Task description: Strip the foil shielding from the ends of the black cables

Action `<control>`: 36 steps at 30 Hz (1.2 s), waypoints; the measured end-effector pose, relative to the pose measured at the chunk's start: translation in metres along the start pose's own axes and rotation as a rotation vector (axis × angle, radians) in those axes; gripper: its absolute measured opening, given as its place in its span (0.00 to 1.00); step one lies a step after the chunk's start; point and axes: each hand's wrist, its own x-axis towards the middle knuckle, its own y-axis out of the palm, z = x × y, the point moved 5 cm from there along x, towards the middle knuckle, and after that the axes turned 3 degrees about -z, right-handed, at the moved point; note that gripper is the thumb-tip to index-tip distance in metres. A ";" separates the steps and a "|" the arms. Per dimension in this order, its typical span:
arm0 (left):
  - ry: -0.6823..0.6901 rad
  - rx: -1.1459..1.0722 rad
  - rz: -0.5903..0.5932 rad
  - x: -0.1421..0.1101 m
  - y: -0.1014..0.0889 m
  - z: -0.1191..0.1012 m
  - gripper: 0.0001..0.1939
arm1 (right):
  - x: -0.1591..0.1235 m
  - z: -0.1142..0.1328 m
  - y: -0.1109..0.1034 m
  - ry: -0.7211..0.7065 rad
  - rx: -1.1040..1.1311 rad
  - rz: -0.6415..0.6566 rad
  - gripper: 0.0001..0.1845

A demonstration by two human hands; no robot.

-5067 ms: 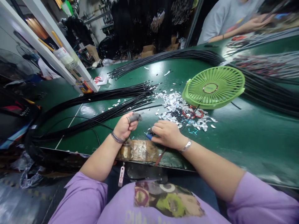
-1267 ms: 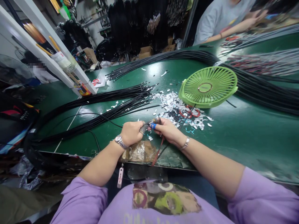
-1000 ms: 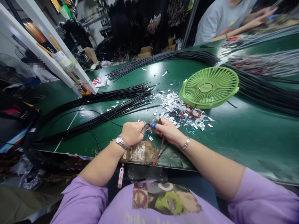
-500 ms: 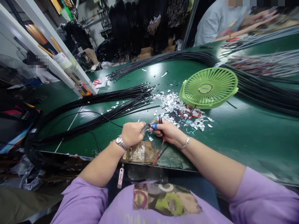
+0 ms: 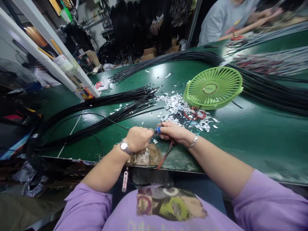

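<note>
My left hand (image 5: 138, 138) is closed around the end of a black cable (image 5: 113, 121), which runs in from the left. Close beside it, fingertips nearly touching, my right hand (image 5: 174, 132) is closed in a pinch. It also holds a red-handled tool (image 5: 165, 158), whose handle hangs below the palm; its exact kind is hidden. Blue tape (image 5: 158, 129) wraps one right finger. Between the hands, the cable tip is mostly covered by fingers. A tape-covered cardboard piece (image 5: 144, 155) lies below my left hand at the table edge.
White and black scraps (image 5: 174, 106) are piled beyond my hands, beside a green fan (image 5: 213, 88). Bundled black cables (image 5: 101, 102) stretch across the left of the green table (image 5: 262, 141). More cables (image 5: 264, 96) lie at right. Across the table sits a person in a grey top (image 5: 216, 22).
The dark jaws of the red-handled tool, upright above my right hand before, are now lowered and mostly hidden. My hands remain close together around the cable end. The view has shifted slightly.
</note>
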 end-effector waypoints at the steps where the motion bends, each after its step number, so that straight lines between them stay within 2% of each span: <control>1: 0.024 0.008 -0.021 -0.001 -0.001 -0.001 0.10 | 0.000 -0.001 0.001 0.009 0.026 0.049 0.20; 5: 0.098 0.020 -0.107 -0.004 -0.002 -0.002 0.10 | -0.002 -0.004 0.004 0.012 0.082 0.229 0.23; 10: 0.122 0.015 -0.152 -0.007 0.000 -0.001 0.09 | -0.003 -0.007 0.007 0.001 0.114 0.306 0.26; 12: 0.096 0.013 -0.154 -0.008 0.000 0.000 0.11 | -0.002 -0.006 0.007 -0.023 0.117 0.265 0.26; 17: -0.027 -0.004 -0.167 -0.008 0.000 0.007 0.11 | -0.001 0.007 -0.007 -0.183 0.097 -0.015 0.28; 21: -0.141 -0.063 -0.171 -0.008 0.002 0.013 0.10 | -0.006 0.019 -0.008 -0.353 -0.048 -0.040 0.27; 24: -0.210 -0.136 -0.140 -0.007 0.004 0.017 0.11 | -0.006 0.019 -0.008 -0.421 -0.172 -0.110 0.23; 27: -0.260 -0.281 -0.106 -0.005 0.005 0.021 0.12 | -0.005 0.016 -0.007 -0.433 -0.192 -0.160 0.21; 31: -0.287 -0.647 -0.055 0.000 0.009 0.028 0.18 | -0.005 0.015 -0.006 -0.406 -0.089 -0.146 0.21; 33: -0.272 -0.847 -0.014 0.002 0.011 0.030 0.21 | -0.004 0.013 -0.005 -0.366 -0.036 -0.107 0.21; 36: -0.230 -1.080 0.063 0.003 0.014 0.030 0.25 | -0.002 0.008 0.000 -0.282 0.068 0.023 0.21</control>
